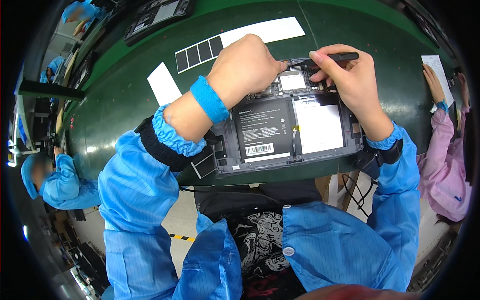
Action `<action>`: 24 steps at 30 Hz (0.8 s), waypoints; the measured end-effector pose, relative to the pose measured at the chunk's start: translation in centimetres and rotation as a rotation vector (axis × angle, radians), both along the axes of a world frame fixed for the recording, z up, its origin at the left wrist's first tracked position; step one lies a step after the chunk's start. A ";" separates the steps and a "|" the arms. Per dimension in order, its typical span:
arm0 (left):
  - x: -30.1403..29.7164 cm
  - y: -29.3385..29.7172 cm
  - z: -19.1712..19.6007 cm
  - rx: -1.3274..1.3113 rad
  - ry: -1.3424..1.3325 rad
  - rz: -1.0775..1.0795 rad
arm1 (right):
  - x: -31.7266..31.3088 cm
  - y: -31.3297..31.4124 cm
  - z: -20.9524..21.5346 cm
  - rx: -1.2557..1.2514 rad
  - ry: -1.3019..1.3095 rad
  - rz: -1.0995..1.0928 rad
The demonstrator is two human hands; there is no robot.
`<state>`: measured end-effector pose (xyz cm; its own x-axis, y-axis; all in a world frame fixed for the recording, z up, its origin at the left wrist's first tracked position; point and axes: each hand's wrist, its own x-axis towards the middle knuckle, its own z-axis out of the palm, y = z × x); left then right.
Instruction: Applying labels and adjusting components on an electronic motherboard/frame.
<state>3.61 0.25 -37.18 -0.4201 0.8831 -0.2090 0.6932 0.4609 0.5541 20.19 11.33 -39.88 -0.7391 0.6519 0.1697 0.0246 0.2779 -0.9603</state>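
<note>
An opened laptop base [227,162] lies on the green bench in front of me, its insides showing. The black battery [265,127] with a white barcode label fills its near left; a bright white panel [321,127] lies to the right. My left hand [245,62] is curled over the circuit board [292,81] at the far side, thumb and finger pinched; what they hold is hidden. In my right hand [345,75] is a slim black tool [345,56], held like a pen, its narrow end beside my left fingertips.
A white strip with black squares [200,54] and a white card [164,83] lie on the green bench [115,120]. Another laptop part [157,19] stands at the far left. Cables [357,192] hang below the right edge. Co-workers sit left and right, one with a hand [434,85] on paper.
</note>
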 end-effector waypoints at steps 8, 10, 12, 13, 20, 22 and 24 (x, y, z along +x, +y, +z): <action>-0.2 0.3 0.2 -0.012 -0.039 -0.015 | 0.1 0.1 -0.1 0.008 -0.009 -0.005; -0.5 0.5 0.0 -0.030 -0.026 -0.043 | 0.1 0.1 -0.2 0.017 -0.008 0.001; -0.6 0.6 0.2 -0.043 0.006 -0.058 | 0.0 0.0 -0.2 0.016 -0.007 0.002; -0.6 0.7 0.4 -0.056 0.039 -0.073 | 0.0 -0.1 -0.2 0.015 -0.006 0.004; -0.6 1.8 1.0 -0.129 0.001 -0.103 | 0.3 0.2 -0.4 0.017 -0.003 -0.009; -0.9 1.9 1.0 -0.169 0.026 -0.087 | 0.3 0.2 -0.3 0.020 -0.003 -0.006; -1.4 2.0 1.2 -0.229 0.031 -0.089 | 0.3 0.0 0.0 0.030 -0.040 0.003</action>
<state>2.16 2.23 -36.02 -0.3524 0.8477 -0.3965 0.7517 0.5087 0.4196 20.52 11.38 -39.84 -0.7477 0.6447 0.1592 0.0618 0.3062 -0.9500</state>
